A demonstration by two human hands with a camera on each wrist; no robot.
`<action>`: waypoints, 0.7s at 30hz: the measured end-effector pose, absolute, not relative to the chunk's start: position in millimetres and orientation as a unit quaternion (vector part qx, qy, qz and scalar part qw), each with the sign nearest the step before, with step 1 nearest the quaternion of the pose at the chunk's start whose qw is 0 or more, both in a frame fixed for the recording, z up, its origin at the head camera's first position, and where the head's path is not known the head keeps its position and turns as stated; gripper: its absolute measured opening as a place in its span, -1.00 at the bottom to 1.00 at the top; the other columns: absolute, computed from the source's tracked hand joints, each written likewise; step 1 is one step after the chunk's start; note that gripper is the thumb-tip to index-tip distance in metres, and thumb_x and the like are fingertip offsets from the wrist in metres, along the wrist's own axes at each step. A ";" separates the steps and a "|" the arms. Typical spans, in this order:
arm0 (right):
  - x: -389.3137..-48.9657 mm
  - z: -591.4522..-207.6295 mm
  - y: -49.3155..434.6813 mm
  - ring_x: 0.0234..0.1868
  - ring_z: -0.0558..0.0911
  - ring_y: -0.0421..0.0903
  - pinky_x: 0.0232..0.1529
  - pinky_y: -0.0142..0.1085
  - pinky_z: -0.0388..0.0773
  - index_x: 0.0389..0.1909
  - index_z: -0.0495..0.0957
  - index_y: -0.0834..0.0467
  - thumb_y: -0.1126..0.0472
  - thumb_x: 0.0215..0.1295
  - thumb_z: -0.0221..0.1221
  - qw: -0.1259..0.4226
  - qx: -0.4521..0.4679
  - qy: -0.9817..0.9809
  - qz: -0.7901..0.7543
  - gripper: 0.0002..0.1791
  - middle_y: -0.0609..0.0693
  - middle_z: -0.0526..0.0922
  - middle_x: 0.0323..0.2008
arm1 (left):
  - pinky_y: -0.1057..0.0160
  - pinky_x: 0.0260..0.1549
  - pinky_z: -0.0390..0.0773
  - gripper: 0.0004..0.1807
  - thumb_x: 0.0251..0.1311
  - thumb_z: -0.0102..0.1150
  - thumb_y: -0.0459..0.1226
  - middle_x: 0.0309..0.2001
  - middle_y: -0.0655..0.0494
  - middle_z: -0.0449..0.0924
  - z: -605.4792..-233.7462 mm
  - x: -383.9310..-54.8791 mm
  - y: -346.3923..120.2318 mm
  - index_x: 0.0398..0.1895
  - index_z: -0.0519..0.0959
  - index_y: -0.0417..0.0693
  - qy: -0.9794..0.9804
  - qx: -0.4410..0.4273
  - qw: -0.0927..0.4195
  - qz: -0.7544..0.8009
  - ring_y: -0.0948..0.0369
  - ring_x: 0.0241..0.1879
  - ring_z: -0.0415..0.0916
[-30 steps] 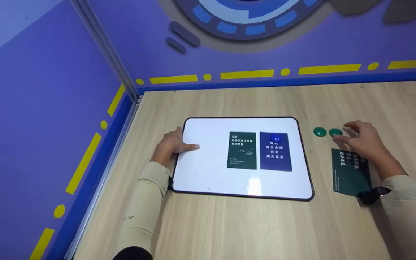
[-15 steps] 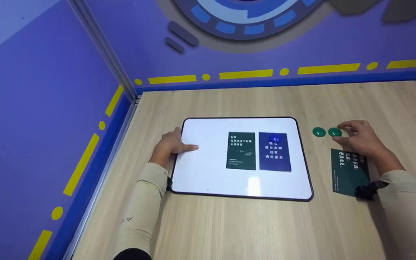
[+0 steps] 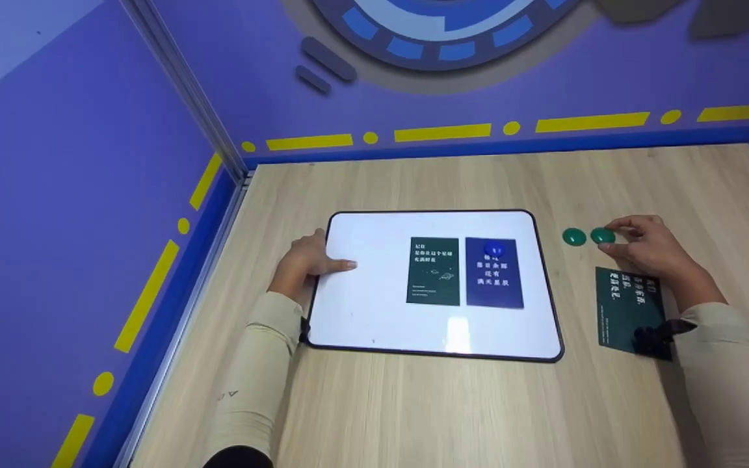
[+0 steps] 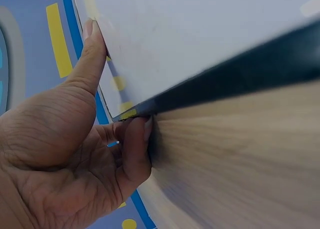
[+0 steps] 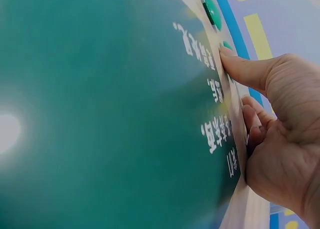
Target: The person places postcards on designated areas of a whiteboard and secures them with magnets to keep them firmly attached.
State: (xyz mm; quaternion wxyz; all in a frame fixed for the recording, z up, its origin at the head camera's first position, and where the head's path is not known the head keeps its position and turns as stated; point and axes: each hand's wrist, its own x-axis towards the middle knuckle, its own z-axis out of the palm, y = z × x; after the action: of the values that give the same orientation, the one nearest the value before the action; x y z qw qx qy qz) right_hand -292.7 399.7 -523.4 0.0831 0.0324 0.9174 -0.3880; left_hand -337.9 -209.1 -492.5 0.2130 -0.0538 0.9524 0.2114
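The right hand [image 3: 653,250] pinches a round glossy green disc [image 3: 602,235] on the pale wooden table [image 3: 413,409], near the far right corner of the black-rimmed whiteboard [image 3: 368,305]; a low rim grip should suit. The left hand [image 3: 304,258] grips the board's left edge, thumb on top. A matching green disc [image 3: 574,236] crowds in just beside; a dark green printed card [image 3: 621,312] lies partly beneath the right wrist.

Two cards [image 3: 433,279] on board [image 3: 361,305], two discs [image 3: 574,237] right

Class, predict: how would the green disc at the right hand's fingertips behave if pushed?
The green disc would probably slide rather than tip, being low and broad. Its shiny, domed top may feel slippery if pressed from above.
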 end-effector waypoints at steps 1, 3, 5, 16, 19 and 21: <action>-293.3 -523.9 399.6 0.57 0.12 0.63 0.49 0.54 0.12 0.44 0.35 0.36 -0.06 0.58 0.22 0.082 0.032 0.917 -0.389 -0.31 0.52 0.03 0.55 | -0.15 0.64 0.24 0.38 0.12 0.53 0.27 0.68 -0.34 0.13 -492.2 -337.7 -209.3 0.75 -0.07 -0.22 0.952 -0.055 0.213 0.213 -0.23 0.68 0.12; -293.7 -524.4 399.7 0.57 0.12 0.62 0.51 0.53 0.10 0.42 0.35 0.38 -0.04 0.59 0.21 0.081 0.031 0.915 -0.394 -0.33 0.53 0.04 0.54 | -0.15 0.63 0.25 0.38 0.12 0.52 0.27 0.67 -0.35 0.13 -491.6 -337.6 -209.1 0.74 -0.07 -0.22 0.952 -0.055 0.212 0.215 -0.24 0.68 0.13; -294.0 -524.9 400.0 0.57 0.11 0.60 0.52 0.52 0.08 0.41 0.34 0.40 -0.03 0.60 0.20 0.081 0.031 0.912 -0.400 -0.34 0.52 0.05 0.54 | -0.15 0.62 0.26 0.37 0.12 0.53 0.27 0.67 -0.35 0.14 -491.0 -337.6 -208.6 0.74 -0.06 -0.23 0.952 -0.053 0.211 0.217 -0.24 0.67 0.14; -292.9 -524.5 399.3 0.59 0.07 0.64 0.52 0.54 0.06 0.42 0.30 0.40 -0.04 0.55 0.24 0.083 0.028 0.909 -0.407 -0.29 0.51 0.01 0.56 | -0.16 0.63 0.25 0.38 0.12 0.53 0.27 0.68 -0.32 0.12 -494.9 -336.3 -209.5 0.75 -0.07 -0.19 0.952 -0.057 0.201 0.223 -0.23 0.69 0.11; -293.0 -525.6 401.1 0.59 0.07 0.65 0.51 0.55 0.06 0.43 0.30 0.40 -0.03 0.55 0.25 0.086 0.024 0.911 -0.403 -0.28 0.51 0.01 0.56 | -0.16 0.64 0.23 0.38 0.13 0.53 0.26 0.69 -0.32 0.11 -495.2 -336.1 -209.0 0.75 -0.08 -0.18 0.952 -0.058 0.202 0.224 -0.22 0.69 0.10; -293.6 -526.5 401.1 0.59 0.07 0.65 0.50 0.56 0.06 0.42 0.30 0.39 -0.03 0.56 0.24 0.085 0.022 0.912 -0.401 -0.30 0.51 0.01 0.55 | -0.16 0.64 0.23 0.38 0.13 0.53 0.26 0.69 -0.31 0.11 -494.1 -336.1 -209.1 0.76 -0.08 -0.18 0.951 -0.060 0.204 0.223 -0.22 0.69 0.10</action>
State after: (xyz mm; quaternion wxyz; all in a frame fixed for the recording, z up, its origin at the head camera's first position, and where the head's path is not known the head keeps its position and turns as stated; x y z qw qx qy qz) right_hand -293.6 401.1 -526.5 0.0854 0.0215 0.9117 -0.4014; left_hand -336.1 -209.1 -494.1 0.2039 -0.0603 0.9514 0.2228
